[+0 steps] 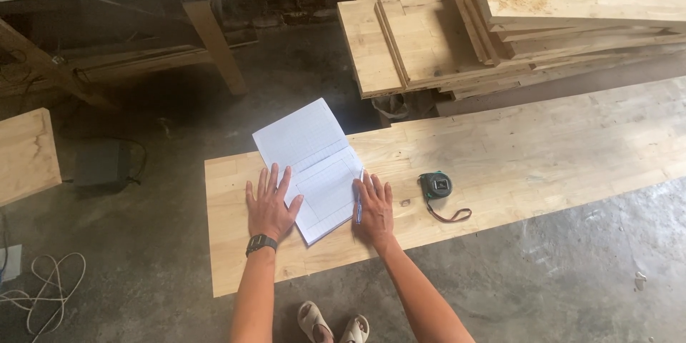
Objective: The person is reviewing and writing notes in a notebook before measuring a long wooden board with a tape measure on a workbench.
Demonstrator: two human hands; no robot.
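A long pale wooden board (pixel 543 150) lies flat on the concrete floor (pixel 572 271) and carries everything at hand. Near its left end, the left hand (pixel 271 204) rests palm down with fingers spread wide, a black wristwatch (pixel 261 244) on the wrist; its fingertips lie on the lower left part of an open notebook (pixel 311 164). The notebook sits tilted, its upper page jutting past the board's far edge and its lower corner pointing toward the near edge. Just right of it, the right hand (pixel 375 207) lies flat on the board, touching the notebook's right edge, with a blue pen (pixel 359 207) held under the fingers along that edge. Further right, apart from the hand, a dark tape measure (pixel 436 186) with a looped strap rests on the board. Beyond the far edge, stacked wooden panels (pixel 500 21) lie at the upper right.
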